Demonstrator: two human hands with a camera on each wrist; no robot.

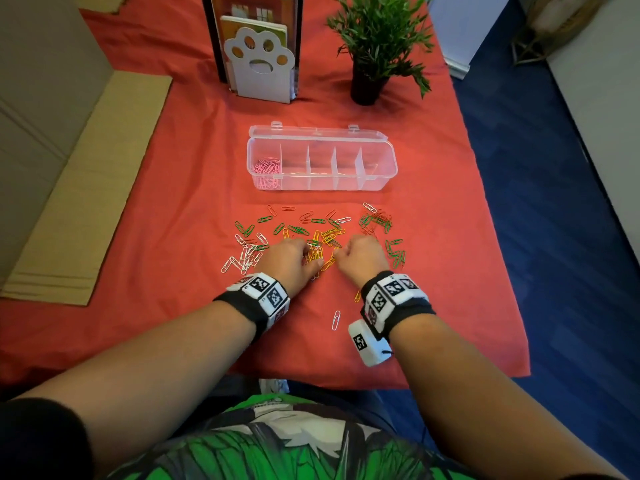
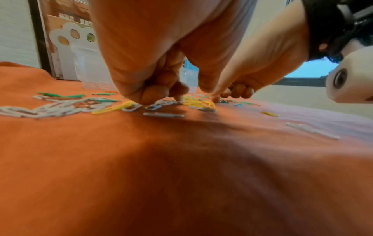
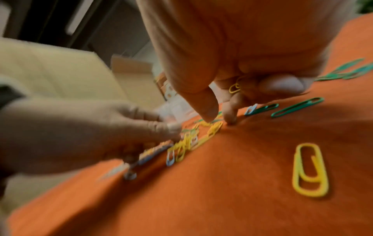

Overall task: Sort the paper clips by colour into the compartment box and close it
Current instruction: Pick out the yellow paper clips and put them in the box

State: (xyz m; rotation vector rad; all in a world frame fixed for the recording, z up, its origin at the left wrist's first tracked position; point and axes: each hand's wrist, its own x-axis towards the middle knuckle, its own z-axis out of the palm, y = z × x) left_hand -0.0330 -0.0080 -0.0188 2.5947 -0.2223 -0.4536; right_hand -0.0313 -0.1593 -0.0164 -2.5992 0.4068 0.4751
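Observation:
A clear compartment box [image 1: 388,148] stands open at mid-table, its lid tipped back. Pink paper clips [image 1: 266,168] fill its leftmost compartment; the other compartments look bare. Green clips [image 1: 379,221], white clips [image 1: 242,258] and yellow clips [image 1: 329,237] lie scattered on the red cloth in front of it. Both hands meet over the yellow pile. My left hand [image 1: 304,254] has curled fingers and pinches at yellow clips [image 2: 199,102]. My right hand [image 3: 219,118] keeps a yellow clip [image 3: 235,88] tucked in its curled fingers while thumb and forefinger touch the pile.
A paw-shaped white book stand [image 1: 258,64] and a potted plant [image 1: 367,81] stand behind the box. Flat cardboard [image 1: 86,202] lies at the left. One white clip [image 1: 336,320] and one yellow clip [image 3: 309,170] lie nearer me. Blue floor [image 1: 554,220] lies past the right table edge.

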